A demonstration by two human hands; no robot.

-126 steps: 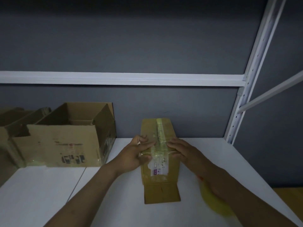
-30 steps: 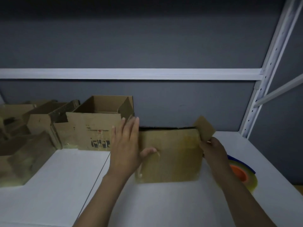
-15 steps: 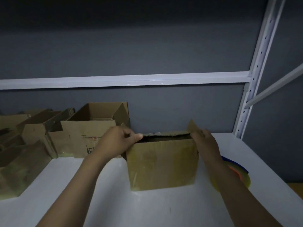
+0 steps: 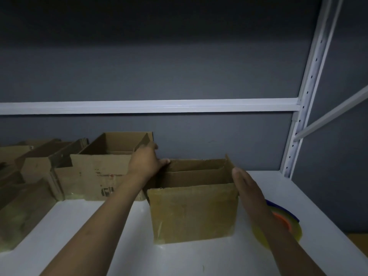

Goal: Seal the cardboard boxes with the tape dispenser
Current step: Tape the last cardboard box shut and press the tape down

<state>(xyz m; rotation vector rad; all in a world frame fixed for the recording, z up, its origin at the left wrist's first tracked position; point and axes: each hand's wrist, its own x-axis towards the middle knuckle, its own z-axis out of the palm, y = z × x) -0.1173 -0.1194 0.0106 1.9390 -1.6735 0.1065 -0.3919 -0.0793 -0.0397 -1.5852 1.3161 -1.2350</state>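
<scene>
While the white shelf spreads beneath both your arms, a row of opened boxes sits to the left of your left hand. Between your hands stands the cardboard box, its top open. Your left hand grips its far left corner, fingers curled, thumb on the rim; your right hand lies flat, fingers straight, against its right side. The tape dispenser lies just right of your right wrist, partly hidden by it.
</scene>
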